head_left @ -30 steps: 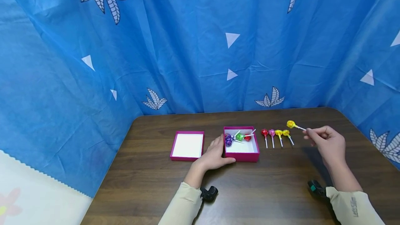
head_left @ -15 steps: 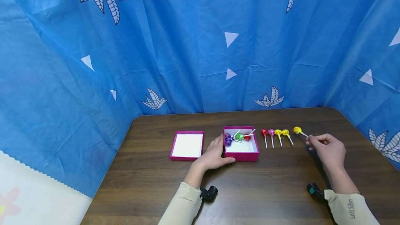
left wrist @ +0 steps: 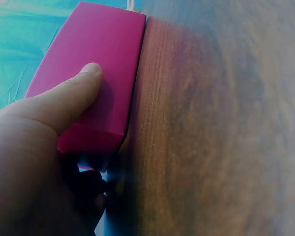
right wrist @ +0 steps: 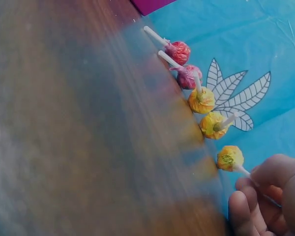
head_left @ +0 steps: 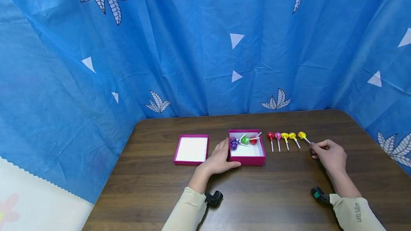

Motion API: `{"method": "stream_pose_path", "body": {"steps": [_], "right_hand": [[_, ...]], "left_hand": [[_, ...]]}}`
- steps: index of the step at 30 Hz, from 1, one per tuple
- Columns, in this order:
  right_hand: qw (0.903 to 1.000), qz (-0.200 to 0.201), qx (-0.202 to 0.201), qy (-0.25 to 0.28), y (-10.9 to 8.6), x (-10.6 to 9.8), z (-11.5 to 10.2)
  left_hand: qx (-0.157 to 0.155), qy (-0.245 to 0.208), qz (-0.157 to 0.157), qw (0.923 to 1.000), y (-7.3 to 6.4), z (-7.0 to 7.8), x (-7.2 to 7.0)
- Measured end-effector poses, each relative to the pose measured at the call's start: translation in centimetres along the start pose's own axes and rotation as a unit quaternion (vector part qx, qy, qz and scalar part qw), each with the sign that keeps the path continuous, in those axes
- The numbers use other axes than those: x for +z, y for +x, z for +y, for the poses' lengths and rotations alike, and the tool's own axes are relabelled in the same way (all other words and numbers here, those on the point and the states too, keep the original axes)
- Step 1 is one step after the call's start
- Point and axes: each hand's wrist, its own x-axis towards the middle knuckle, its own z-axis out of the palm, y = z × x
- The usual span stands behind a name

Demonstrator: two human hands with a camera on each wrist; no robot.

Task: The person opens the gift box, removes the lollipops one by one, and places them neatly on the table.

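My left hand (head_left: 219, 158) rests against a pink box (head_left: 247, 161), fingers along its left side and thumb on the front wall. In the left wrist view that thumb (left wrist: 78, 96) lies straight on the pink wall. Inside the box are purple lollipops (head_left: 233, 143), a green lollipop (head_left: 245, 140) and a red one (head_left: 253, 141). My right hand (head_left: 330, 155) pinches the stick of a yellow lollipop (head_left: 302, 135) between thumb and fingers, its candy end pointing away to the left. Whether that candy touches the table cannot be told.
Left of the held lollipop lie a red lollipop (head_left: 270, 135), a pink one (head_left: 277, 136) and two yellow ones (head_left: 284, 136) in a row. A pink-rimmed white lid (head_left: 192, 149) lies left of the box. A blue curtain (head_left: 192, 45) hangs behind the wooden table (head_left: 263, 195).
My right hand has lowered the yellow lollipop to the right end of the row, swinging slightly right and then back left. The left hand stays at the box.
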Motion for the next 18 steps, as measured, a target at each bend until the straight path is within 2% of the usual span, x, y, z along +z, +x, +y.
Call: {"method": "stream_pose_path", "body": {"steps": [8,18], "right_hand": [[0.9934,0.006,-0.025,-0.112,-0.26,0.02,-0.19],[0.9862,0.012,-0.078,-0.146,-0.49,0.37,-0.2]], "left_hand": [[0.007,0.001,0.001,1.0,0.0,0.13,-0.16],[0.003,-0.004,0.0,1.0,-0.1,0.25,-0.16]]}}
